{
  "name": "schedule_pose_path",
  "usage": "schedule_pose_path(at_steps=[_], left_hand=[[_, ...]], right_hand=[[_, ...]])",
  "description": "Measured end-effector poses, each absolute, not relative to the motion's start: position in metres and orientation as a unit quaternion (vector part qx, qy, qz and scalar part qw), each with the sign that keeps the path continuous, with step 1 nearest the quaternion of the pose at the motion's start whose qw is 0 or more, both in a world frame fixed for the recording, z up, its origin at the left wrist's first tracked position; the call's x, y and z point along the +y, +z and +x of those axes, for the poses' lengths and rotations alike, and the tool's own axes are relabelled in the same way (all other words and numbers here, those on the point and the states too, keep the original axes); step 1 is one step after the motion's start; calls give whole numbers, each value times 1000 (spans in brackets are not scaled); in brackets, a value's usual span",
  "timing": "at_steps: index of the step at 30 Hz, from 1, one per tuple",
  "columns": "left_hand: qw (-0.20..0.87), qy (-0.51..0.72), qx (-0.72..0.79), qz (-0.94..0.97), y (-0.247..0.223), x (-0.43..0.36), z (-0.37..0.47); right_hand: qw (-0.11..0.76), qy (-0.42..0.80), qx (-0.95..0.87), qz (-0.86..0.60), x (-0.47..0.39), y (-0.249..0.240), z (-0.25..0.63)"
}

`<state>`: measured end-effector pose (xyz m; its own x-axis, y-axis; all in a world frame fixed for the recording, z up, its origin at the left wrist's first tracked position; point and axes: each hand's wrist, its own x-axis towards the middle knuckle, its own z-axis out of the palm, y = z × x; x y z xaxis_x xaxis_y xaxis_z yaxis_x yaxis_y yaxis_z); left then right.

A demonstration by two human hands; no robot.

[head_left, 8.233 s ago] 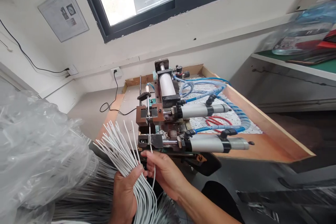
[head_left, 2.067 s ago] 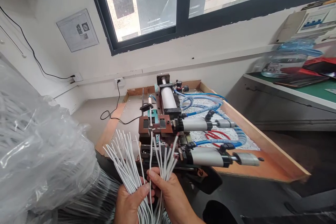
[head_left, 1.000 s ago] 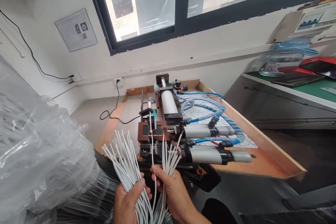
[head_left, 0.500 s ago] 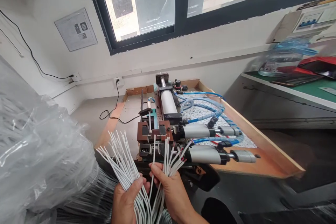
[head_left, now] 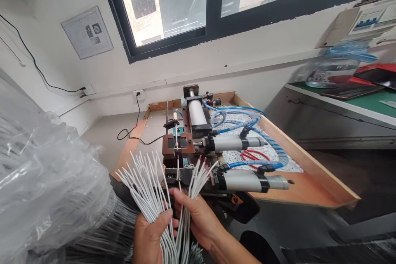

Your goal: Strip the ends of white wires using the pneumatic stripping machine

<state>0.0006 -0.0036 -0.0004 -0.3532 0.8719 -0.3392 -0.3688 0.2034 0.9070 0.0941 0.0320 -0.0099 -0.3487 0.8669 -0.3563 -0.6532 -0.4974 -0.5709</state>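
My left hand (head_left: 153,231) is closed around a fanned bundle of white cables (head_left: 144,185), their ends pointing up toward the machine. My right hand (head_left: 198,214) grips a second, smaller bunch of white cables (head_left: 198,179), some with reddish stripped-looking tips. Between its thumb and finger runs a single white cable (head_left: 180,181), whose upper end reaches into the jaws of a pneumatic wire stripping machine (head_left: 179,145). The machine has brown blocks and silver cylinders, with one large upright cylinder (head_left: 198,112) behind. The lower parts of both bundles run out of view.
A shallow wooden tray (head_left: 297,152) holds the machine, blue air hoses (head_left: 280,152) and many small white scraps. Plastic-wrapped cable bundles (head_left: 52,181) stand close on the left. A green-topped shelf (head_left: 368,103) with a water jug (head_left: 334,66) is on the right.
The single cable's tip has moved forward into the machine. The machine's front cylinder rods have shifted left and the brown jaws have come together. My right hand has moved slightly forward.
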Motion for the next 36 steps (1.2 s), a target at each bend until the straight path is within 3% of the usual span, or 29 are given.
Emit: schedule_pose_path(at_steps=[2,8,22,28,36], left_hand=[[527,591,564,236,-2,-4,1],[544,575,560,242,-6,-6,-3],[531,575,582,220,-5,-7,-2],[556,565,551,260,-8,-7,-3],[529,576,579,231,-10,-7,-9]], right_hand=[[458,811,-186,-314,28,-8,93],[543,718,-239,-364,15,-20,98],[519,718,-245,-395,21,-24,103],[453,790,-263,-319,23,-18,98],[558,678,-244,-411,16,-26,99]])
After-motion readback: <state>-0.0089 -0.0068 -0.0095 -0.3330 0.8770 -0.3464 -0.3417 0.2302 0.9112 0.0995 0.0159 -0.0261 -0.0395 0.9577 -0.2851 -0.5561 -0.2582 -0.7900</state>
